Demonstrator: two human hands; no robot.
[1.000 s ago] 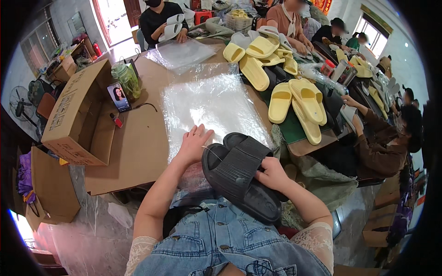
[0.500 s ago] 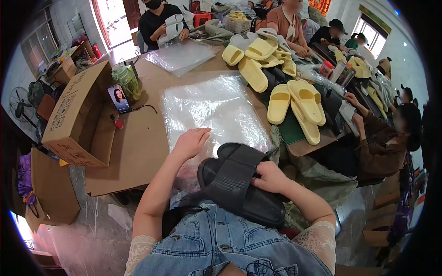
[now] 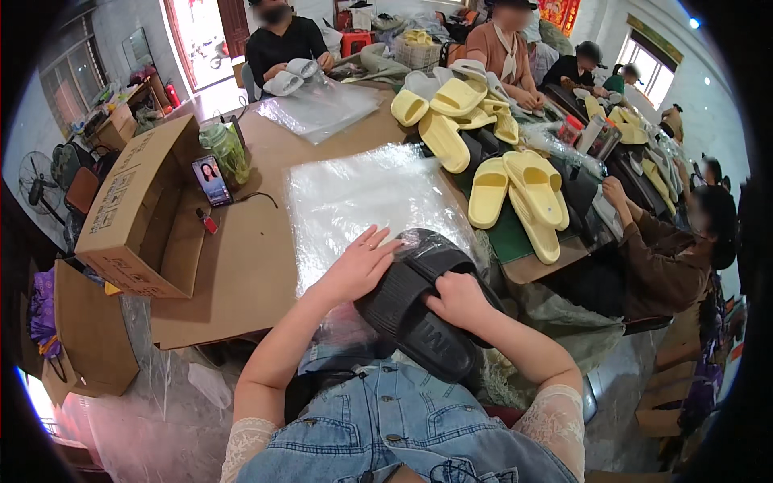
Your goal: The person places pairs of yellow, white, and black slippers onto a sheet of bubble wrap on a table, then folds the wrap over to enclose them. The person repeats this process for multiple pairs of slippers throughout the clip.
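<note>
My right hand [image 3: 463, 299] is closed round a pair of black slide sandals [image 3: 439, 342] at the table's front edge, its fingers tucked under the strap. The slides are tilted, one partly over the other, toes pointing away from me. My left hand [image 3: 358, 262] has its fingers stretched out and apart, at the near part of a stack of clear plastic bags [image 3: 354, 189] and beside the slides' toe end. Clear film from a bag lies over the toe of the far slide. Whether the left fingertips touch the film or the slide, I cannot tell.
An upright phone [image 3: 211, 181] leans by a green bottle [image 3: 221, 149] and an open cardboard box [image 3: 133, 209] at left. Yellow slides [image 3: 515, 193] are piled at right. Across the table a person holds white slides [image 3: 291, 76] over more bags [image 3: 318, 113]. Other people sit along the right.
Both slides have moved forward and turned, their toe now under clear film. My left hand has shifted right and spread its fingers. The person opposite has lowered the white slides to the bags.
</note>
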